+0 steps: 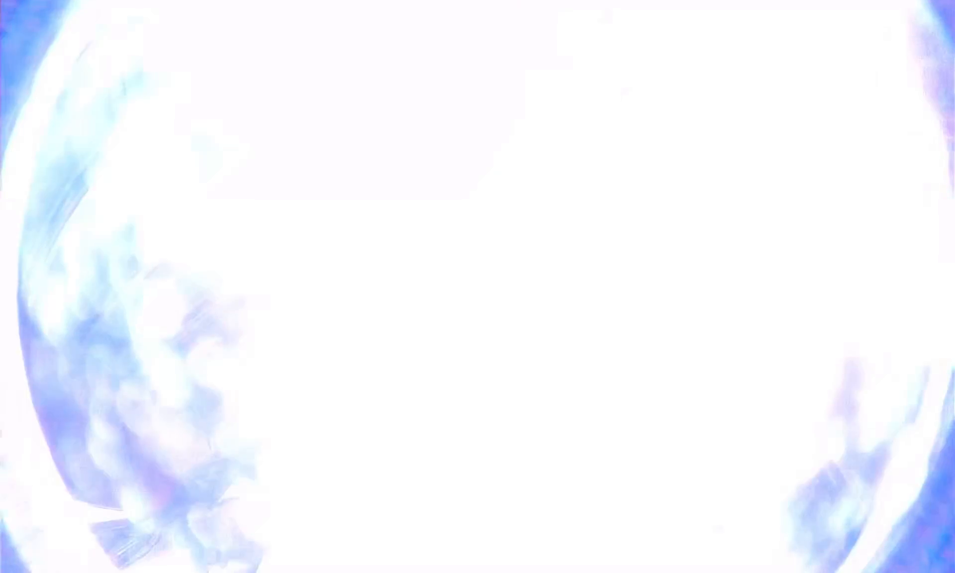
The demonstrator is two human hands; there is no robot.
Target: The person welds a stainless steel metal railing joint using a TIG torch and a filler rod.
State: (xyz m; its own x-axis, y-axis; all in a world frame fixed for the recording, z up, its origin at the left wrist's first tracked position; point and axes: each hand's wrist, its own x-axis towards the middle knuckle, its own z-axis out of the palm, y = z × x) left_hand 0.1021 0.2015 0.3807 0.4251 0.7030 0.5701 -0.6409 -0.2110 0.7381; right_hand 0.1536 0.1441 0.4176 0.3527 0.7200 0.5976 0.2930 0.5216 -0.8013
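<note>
White glare washes out nearly the whole head view. Neither my left hand nor my right hand can be made out in it. Pale blue and violet blurred shapes (129,414) run down the left side, too overexposed to name. A smaller bluish blurred patch (831,503) shows at the lower right, also too washed out to identify.
A curved bright rim borders the picture at the left and right, with blue corners outside it. No edges, containers or obstacles can be told apart in the glare.
</note>
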